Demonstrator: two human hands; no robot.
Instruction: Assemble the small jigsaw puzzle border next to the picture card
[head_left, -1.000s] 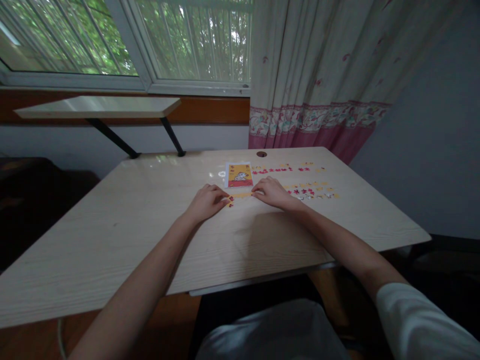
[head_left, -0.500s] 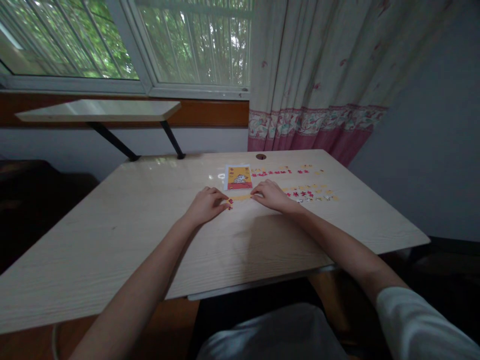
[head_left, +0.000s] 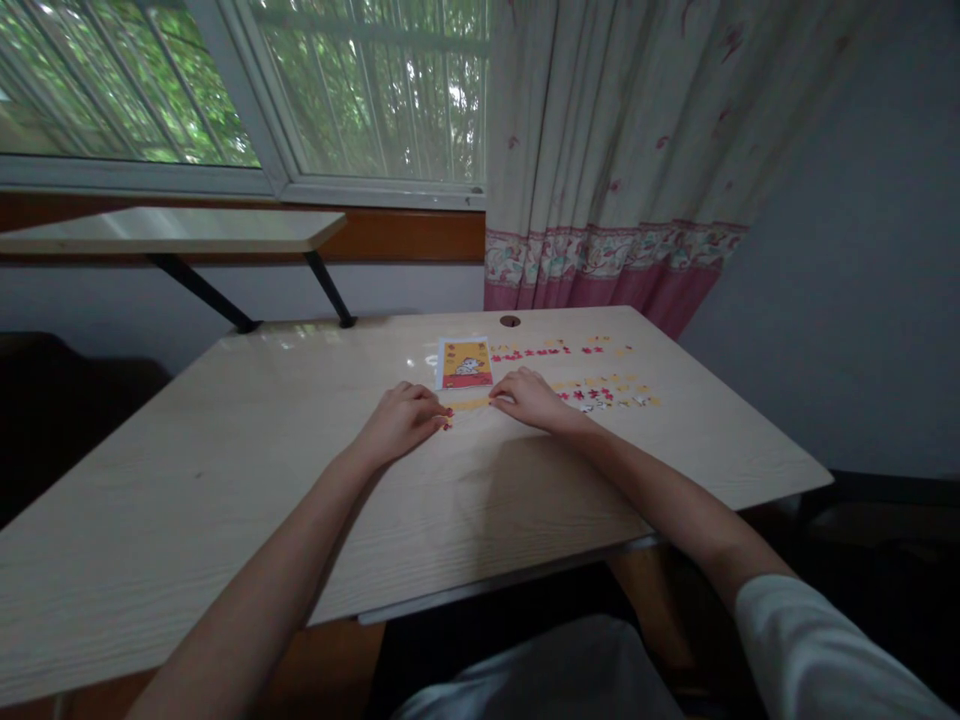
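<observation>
A short row of joined yellow jigsaw pieces (head_left: 471,405) lies on the desk between my hands. At its left end, a yellow-and-red jigsaw piece (head_left: 448,424) sits at the fingertips of my left hand (head_left: 401,422), whose thumb and forefinger are pinched together. My right hand (head_left: 531,398) has its thumb and forefinger closed at the row's right end, on a small piece mostly hidden by the fingertips. Just beyond the row lies a picture card (head_left: 465,365), showing a white cartoon animal on yellow and red.
Loose yellow and red pieces (head_left: 536,352) lie in rows right of the card. More red, yellow and white pieces (head_left: 600,396) are spread beyond my right hand. A raised shelf (head_left: 187,230) stands at the desk's back left, and a curtain (head_left: 570,200) hangs behind.
My left thumb and forefinger have drawn closer together at the row's left end. My right hand stays at the right end. The whole view has shifted slightly.
</observation>
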